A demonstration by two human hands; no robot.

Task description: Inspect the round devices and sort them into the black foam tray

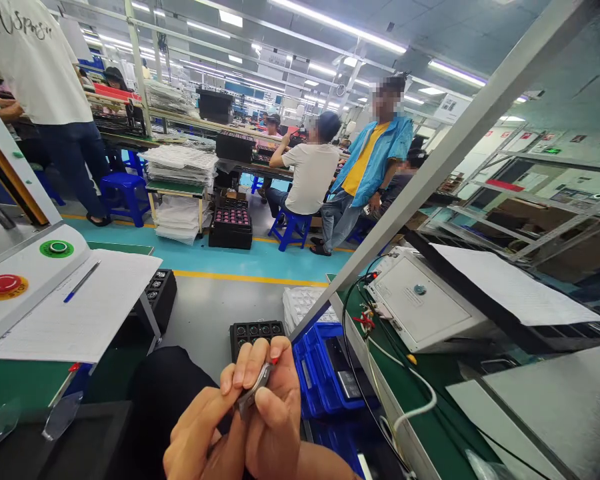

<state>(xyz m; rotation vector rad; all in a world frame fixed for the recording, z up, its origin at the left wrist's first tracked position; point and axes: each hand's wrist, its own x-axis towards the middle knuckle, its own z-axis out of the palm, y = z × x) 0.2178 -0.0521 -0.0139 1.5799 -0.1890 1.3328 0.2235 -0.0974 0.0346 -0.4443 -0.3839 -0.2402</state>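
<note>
Both my hands are raised close together at the bottom middle of the head view. Between their fingers is a small thin silver-grey piece [258,387], with a spot of red at its upper end. My left hand [205,423] has its fingertips pressed along the piece's upper left side. From the right, my right hand [277,420] pinches it with thumb and bent fingers. The fingers cover much of the piece, so its exact kind cannot be made out. Just behind the hands lies a black tray [237,328] with round parts in its pockets.
Blue bins [317,380] stand right of my hands, beside a green bench [430,390] with cables and a white box [423,300]. A slanted metal post [405,193] crosses the right. At left are paper [110,287], a pen [82,281] and a red stop button [4,285]. Several people work beyond.
</note>
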